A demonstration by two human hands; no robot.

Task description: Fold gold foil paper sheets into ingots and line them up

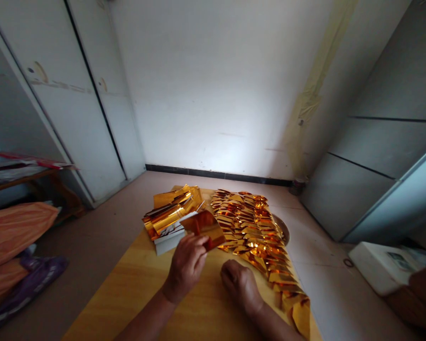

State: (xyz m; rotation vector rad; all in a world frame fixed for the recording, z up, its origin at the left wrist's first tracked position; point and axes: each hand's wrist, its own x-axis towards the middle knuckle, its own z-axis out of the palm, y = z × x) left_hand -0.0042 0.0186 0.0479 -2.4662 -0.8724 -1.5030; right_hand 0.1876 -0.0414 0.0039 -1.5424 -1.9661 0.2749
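Note:
My left hand (pixel 189 260) pinches a shiny gold foil sheet (pixel 209 228) by its lower left edge, holding it above the wooden table (pixel 145 289). To its right, my right hand (pixel 240 283) rests near the tabletop with the fingers curled in; whatever they may hold is hidden. Behind the left hand, a stack of loose gold foil sheets (pixel 170 218) lies on a white box or card (pixel 168 242). Rows of folded gold foil pieces (pixel 252 227) cover the table's right side, running down to the near right corner.
A round metal-looking basin (pixel 282 229) shows past the table's right edge. White cabinets (pixel 74 94) stand at the left and a grey refrigerator-like cabinet (pixel 369 180) at the right. A white foam box (pixel 379 267) sits on the floor. Orange and purple bags (pixel 17 237) lie at the left.

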